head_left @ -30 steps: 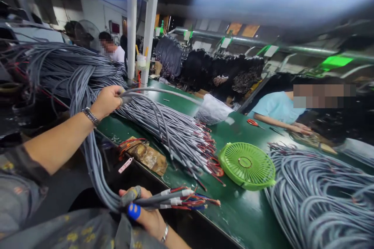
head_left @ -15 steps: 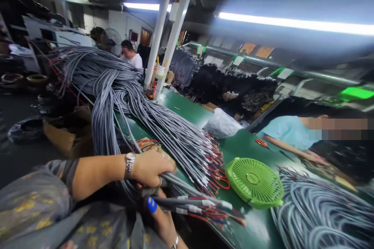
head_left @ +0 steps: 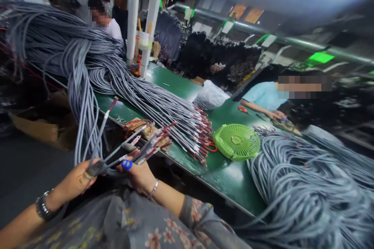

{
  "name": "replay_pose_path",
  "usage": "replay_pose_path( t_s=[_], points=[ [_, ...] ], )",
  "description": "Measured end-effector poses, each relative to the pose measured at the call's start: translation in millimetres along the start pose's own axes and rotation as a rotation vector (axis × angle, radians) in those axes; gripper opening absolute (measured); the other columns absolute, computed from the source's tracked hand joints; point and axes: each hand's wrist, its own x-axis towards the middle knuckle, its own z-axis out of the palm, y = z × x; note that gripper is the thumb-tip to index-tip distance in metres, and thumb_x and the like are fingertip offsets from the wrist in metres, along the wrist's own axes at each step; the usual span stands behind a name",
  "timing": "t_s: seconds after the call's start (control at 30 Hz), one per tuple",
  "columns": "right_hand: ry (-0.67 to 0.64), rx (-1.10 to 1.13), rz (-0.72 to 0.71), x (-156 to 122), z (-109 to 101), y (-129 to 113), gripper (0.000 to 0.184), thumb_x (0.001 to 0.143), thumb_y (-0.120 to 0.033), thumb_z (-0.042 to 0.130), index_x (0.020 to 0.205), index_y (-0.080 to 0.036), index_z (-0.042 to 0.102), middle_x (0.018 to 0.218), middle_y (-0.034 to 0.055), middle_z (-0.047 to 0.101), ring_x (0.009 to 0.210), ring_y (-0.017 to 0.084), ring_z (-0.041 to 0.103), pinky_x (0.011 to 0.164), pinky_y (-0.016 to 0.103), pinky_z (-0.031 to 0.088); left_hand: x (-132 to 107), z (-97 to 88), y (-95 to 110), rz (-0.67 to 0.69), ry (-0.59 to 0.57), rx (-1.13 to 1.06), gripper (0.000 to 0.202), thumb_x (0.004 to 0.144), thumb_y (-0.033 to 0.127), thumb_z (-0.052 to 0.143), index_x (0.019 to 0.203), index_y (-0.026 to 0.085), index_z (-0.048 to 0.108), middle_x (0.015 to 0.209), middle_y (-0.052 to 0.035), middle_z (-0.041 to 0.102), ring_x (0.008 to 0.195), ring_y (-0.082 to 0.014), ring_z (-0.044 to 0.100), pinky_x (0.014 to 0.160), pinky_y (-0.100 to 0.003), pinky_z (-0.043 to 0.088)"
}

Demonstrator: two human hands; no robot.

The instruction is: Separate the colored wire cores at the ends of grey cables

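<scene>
My left hand (head_left: 77,181), with dark covers on its fingertips, is closed round a grey cable (head_left: 101,134) whose white-sleeved end with red wires points up. Beside it my right hand (head_left: 143,175), a blue cover on its thumb, grips a small bundle of grey cables (head_left: 150,148) with red and dark wire ends. Another thin cable slants between the two hands; which one holds it I cannot tell. Just beyond, at the table edge, sits a brown block (head_left: 143,128) with red wire around it. A large pile of grey cables (head_left: 140,97) lies across the green table (head_left: 233,179).
A green fan (head_left: 236,142) stands on the table, with coiled grey cables (head_left: 304,179) to its right. White posts (head_left: 133,15) rise behind, near a plastic bag (head_left: 210,95). Co-workers sit at the far left and right. A cardboard box (head_left: 37,124) is on the floor.
My hands, crossed over one bundle before, are now apart side by side. My left hand moved left with a cable; the bundle in my right hand now points up. The view shifted right and down.
</scene>
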Motion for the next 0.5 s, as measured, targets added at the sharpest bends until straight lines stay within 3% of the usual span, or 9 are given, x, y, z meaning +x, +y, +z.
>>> replay_pose_path(
  t_s=[0.13,0.27,0.4,0.5],
  points=[
    [0.035,0.060,0.006,9,8,2,0.062,0.050,-0.070,0.100,0.067,-0.022,0.064,0.062,-0.0044,0.058,0.062,0.013,0.052,0.067,0.029,0.050,10,10.0,-1,0.054,0.068,0.014,0.078,0.058,0.108,0.035,0.055,0.030,0.041,0.045,0.0020,0.040,0.042,-0.0206,0.036,0.041,-0.037,0.039],
    [0.006,0.080,0.018,6,15,-9,0.061,0.046,-0.064,0.103,0.071,-0.022,0.067,0.064,-0.0053,0.059,0.062,0.013,0.052,0.069,0.030,0.053,14,13.8,-4,0.085,0.188,0.027,0.059,0.065,0.091,0.049,0.057,0.032,0.047,0.042,0.0015,0.048,0.040,-0.0240,0.044,0.042,-0.040,0.045],
    [0.018,-0.020,0.023,3,15,-9,0.054,0.055,-0.063,0.101,0.074,-0.022,0.070,0.067,-0.0039,0.064,0.066,0.015,0.057,0.073,0.032,0.056,14,19.3,0,0.138,0.288,0.154,0.052,0.078,0.081,0.043,0.056,0.034,0.050,0.046,-0.0014,0.060,0.046,-0.0310,0.063,0.054,-0.046,0.060],
    [0.102,-0.047,0.032,5,11,-3,0.052,0.061,-0.064,0.098,0.070,-0.021,0.069,0.065,-0.0037,0.063,0.064,0.014,0.056,0.071,0.031,0.054,10,21.1,-12,0.128,0.356,0.230,0.052,0.084,0.077,0.036,0.069,0.040,0.069,0.061,-0.0045,0.078,0.066,-0.0395,0.080,0.074,-0.051,0.069]
  ],
)
